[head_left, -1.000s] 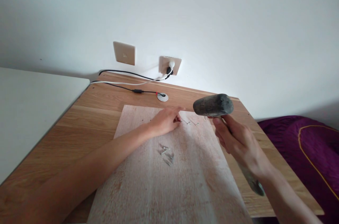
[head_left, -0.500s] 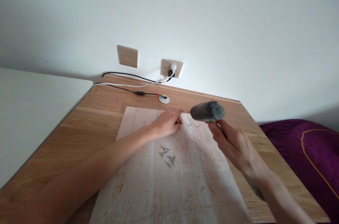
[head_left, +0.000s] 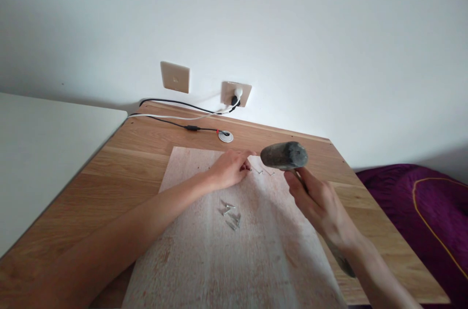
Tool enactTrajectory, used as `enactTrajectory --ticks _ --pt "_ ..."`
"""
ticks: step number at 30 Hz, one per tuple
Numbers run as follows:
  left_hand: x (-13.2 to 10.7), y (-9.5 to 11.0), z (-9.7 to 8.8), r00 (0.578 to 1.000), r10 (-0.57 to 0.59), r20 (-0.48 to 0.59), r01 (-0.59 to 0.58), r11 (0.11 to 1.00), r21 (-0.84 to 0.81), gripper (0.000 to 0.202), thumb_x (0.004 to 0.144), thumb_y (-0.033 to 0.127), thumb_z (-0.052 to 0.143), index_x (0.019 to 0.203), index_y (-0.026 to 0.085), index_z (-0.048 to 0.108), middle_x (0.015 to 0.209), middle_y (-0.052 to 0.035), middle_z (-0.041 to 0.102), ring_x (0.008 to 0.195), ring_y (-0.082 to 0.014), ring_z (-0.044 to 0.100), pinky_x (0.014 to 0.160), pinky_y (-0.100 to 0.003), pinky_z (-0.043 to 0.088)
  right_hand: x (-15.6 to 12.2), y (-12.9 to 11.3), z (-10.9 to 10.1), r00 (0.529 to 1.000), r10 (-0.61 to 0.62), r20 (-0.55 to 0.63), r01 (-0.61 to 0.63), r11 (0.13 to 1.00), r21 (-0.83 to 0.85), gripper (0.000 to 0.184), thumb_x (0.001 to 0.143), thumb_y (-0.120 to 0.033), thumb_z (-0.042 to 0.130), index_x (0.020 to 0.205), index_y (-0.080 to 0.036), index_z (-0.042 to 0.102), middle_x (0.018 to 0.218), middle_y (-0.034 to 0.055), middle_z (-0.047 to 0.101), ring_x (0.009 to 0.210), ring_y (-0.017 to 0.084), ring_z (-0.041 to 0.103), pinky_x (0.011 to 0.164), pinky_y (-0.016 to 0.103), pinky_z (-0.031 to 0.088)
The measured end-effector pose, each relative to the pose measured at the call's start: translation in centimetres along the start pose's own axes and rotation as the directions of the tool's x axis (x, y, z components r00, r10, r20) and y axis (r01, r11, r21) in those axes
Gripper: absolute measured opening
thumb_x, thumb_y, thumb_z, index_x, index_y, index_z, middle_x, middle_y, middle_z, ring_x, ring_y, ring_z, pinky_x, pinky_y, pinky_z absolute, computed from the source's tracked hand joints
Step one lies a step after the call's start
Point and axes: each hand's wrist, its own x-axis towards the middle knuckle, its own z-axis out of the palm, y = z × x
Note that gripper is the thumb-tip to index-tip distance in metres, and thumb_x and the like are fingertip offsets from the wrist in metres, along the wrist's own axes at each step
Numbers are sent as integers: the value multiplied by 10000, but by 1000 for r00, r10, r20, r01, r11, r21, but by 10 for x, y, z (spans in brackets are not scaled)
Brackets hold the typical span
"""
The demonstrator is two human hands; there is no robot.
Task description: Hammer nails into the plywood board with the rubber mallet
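A pale plywood board [head_left: 234, 250] lies on a wooden table [head_left: 131, 153]. My left hand [head_left: 230, 168] rests near the board's far edge, its fingers pinched on a small nail [head_left: 249, 168] held upright there. My right hand [head_left: 319, 202] grips the handle of a hammer whose dark grey head [head_left: 284, 155] hovers just right of the left fingers, a little above the board. Two more nails [head_left: 266, 170] stand bent in the board under the hammer head. A small heap of several loose nails [head_left: 230, 214] lies mid-board.
Black and white cables [head_left: 183, 116] run along the table's back edge to a wall socket [head_left: 236, 93], beside a cable grommet [head_left: 225, 136]. A blank wall plate [head_left: 175, 76] sits to the left. A white surface [head_left: 44, 153] adjoins on the left; a purple cushion [head_left: 427, 216] on the right.
The hammer head has come down and leftward, closer to my left fingers and the board. My left hand has stayed where it was.
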Motion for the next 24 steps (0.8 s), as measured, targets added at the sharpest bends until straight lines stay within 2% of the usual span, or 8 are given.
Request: enactTrajectory --ticks 3,8,10,12,16,18,20,24 --pt "0 1 -1 1000 -9 -1 9 1000 5 550 795 -21 656 1303 188 651 971 -34 816 852 -205 769 831 -311 565 2 -5 -4 1000 16 -12 -15 1000 13 352 1100 -533 412 919 -256 533 576 -71 487 462 135 443 493 256 344" --pt "-1 4 -3 1000 -7 -20 8 1000 5 501 815 -6 661 1284 171 666 950 -49 817 856 -212 771 801 -299 557 8 8 19 987 -15 161 15 1000 0 287 1098 -464 434 956 -250 561 619 -47 560 535 164 545 573 277 386" --pt "0 4 -2 1000 -14 -19 15 1000 10 515 814 -8 671 1302 155 660 961 -61 822 872 -219 776 817 -307 558 9 12 21 984 -12 178 13 1000 -4 281 1095 -452 436 950 -248 564 624 -41 572 547 170 569 585 281 390" --pt "0 3 -1 1000 -17 -10 17 1000 9 524 815 2 691 1313 162 656 968 -57 824 888 -222 780 836 -313 561 8 11 14 990 3 141 -2 1000 -6 301 1095 -476 433 942 -249 558 598 -52 543 511 157 533 554 274 371" --pt "0 1 -1 1000 -23 -5 23 1000 7 507 820 12 691 1288 206 672 990 -29 819 884 -205 773 822 -303 565 4 0 -10 999 38 -6 -38 999 25 370 1092 -555 437 905 -251 531 583 -70 480 470 128 454 490 256 336" --pt "0 2 -2 1000 -27 -2 27 1000 -2 502 814 2 689 1269 213 683 1005 -24 816 880 -194 769 817 -293 564 4 -3 -13 998 46 -44 -44 998 49 390 1093 -575 434 898 -251 524 594 -71 470 476 124 452 487 252 337" --pt "0 2 -3 1000 -29 1 29 1000 -9 509 810 -5 690 1271 208 680 994 -25 817 873 -192 768 811 -289 560 4 0 -6 999 39 -8 -39 998 52 378 1100 -564 427 921 -248 534 598 -72 475 481 127 456 496 252 343" --pt "-1 2 -3 1000 -14 -14 14 1000 1 528 804 -18 679 1296 174 654 949 -37 825 848 -201 770 800 -292 548 7 15 18 985 -12 171 9 1000 18 333 1115 -493 418 963 -238 571 648 -43 577 562 153 568 578 262 390"
